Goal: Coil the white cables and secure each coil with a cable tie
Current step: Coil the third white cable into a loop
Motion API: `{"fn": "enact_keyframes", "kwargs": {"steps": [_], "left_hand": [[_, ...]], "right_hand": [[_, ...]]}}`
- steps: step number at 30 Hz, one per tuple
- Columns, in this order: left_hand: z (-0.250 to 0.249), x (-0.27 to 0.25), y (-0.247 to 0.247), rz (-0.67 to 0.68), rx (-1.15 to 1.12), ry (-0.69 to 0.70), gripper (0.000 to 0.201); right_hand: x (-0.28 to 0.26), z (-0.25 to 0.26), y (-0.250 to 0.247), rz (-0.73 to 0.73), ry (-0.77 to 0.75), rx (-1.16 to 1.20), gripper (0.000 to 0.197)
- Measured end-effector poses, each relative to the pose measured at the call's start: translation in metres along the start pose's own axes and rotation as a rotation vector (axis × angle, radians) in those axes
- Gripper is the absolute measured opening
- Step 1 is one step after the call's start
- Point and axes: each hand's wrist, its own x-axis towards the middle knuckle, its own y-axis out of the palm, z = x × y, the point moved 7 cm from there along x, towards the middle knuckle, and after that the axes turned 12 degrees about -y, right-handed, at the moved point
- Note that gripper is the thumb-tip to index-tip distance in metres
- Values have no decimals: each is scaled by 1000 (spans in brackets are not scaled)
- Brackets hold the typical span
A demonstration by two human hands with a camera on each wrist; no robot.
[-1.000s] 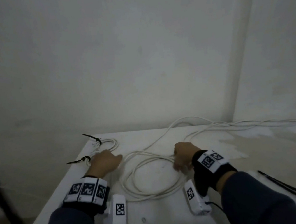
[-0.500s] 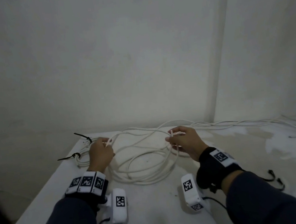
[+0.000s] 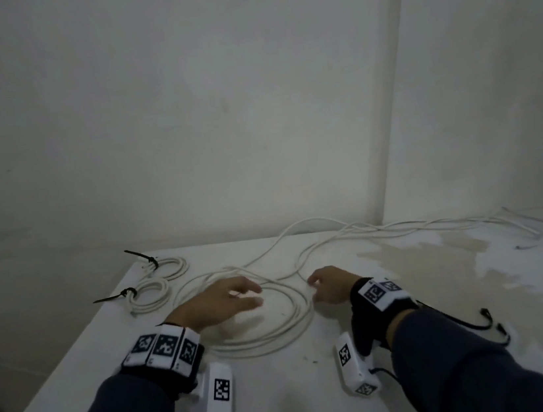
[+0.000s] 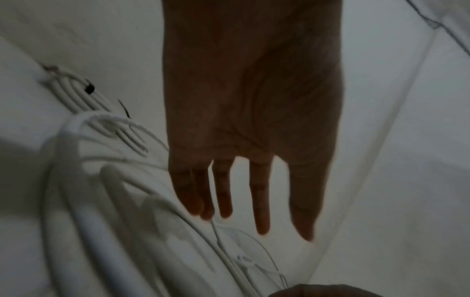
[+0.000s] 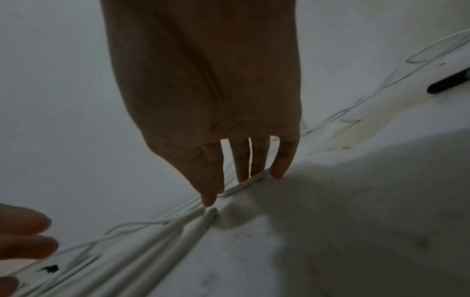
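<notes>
A loose coil of white cable point(image 3: 273, 332) lies flat on the white table point(image 3: 289, 404) between my hands. My left hand point(image 3: 240, 296) hovers over the coil's left side with straight, spread fingers point(image 4: 260, 201) and holds nothing; the cable's loops point(image 4: 89, 221) lie beneath it. My right hand point(image 3: 318, 286) is at the coil's right edge, its straight fingertips point(image 5: 240, 164) touching the cable strands point(image 5: 178, 237). The cable's free length point(image 3: 404, 228) trails to the back right.
Two small coils point(image 3: 167, 268) point(image 3: 147, 293), each bound with a black cable tie point(image 3: 138, 256), lie at the back left near the table edge. Loose black cable ties point(image 3: 485, 319) lie right of my right wrist. Walls close the back and right.
Half a second ago both hands held cable loops raised near the back. Now the coil lies flat, both hands have let go and come nearer, and the left hand is over the coil.
</notes>
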Motion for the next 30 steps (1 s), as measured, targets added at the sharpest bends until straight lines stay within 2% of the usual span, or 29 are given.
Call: {"fn": "enact_keyframes", "kwargs": {"steps": [1, 3, 5, 7, 8, 10, 12, 14, 16, 18, 20, 22, 25, 28, 30], "left_hand": [[-3, -3, 13, 114, -11, 10, 25], [-9, -1, 25, 177, 18, 30, 22], [-16, 8, 24, 102, 1, 40, 10], [-24, 21, 20, 25, -17, 33, 11], [-32, 29, 20, 2, -27, 32, 11], [-45, 41, 20, -55, -120, 11, 13], [-56, 48, 27, -32, -358, -90, 28], [-66, 49, 46, 139, -645, -232, 50], [-81, 48, 65, 334, -877, -289, 60], [-94, 51, 74, 434, -1047, -274, 60], [-104, 52, 75, 481, -1113, -253, 55], [-116, 50, 79, 548, -1081, -253, 52], [-124, 50, 86, 603, -959, -267, 44], [-127, 53, 85, 541, -791, -211, 29], [-126, 61, 73, 407, -877, -109, 22]], "right_hand": [[1, 0, 1, -8, -12, -26, 43], [3, -4, -3, -71, 12, -12, 38], [4, -7, -2, -68, 16, 1, 34], [5, -8, -3, -81, 6, 66, 33], [5, -11, -7, -120, 2, 154, 33], [-1, -13, -21, -289, -16, 441, 32], [-18, -13, -40, -420, -45, 718, 28], [-31, -5, -49, -336, -111, 800, 27], [-44, 4, -48, -104, -175, 665, 32], [-52, 3, -33, 180, -167, 466, 30], [-56, -1, -17, 369, -127, 305, 26], [-55, -8, -9, 411, -89, 230, 31], [-50, -10, -4, 399, -90, 232, 34], [-49, -11, -5, 370, -105, 241, 29], [-49, -15, -12, 310, -108, 282, 31]]}}
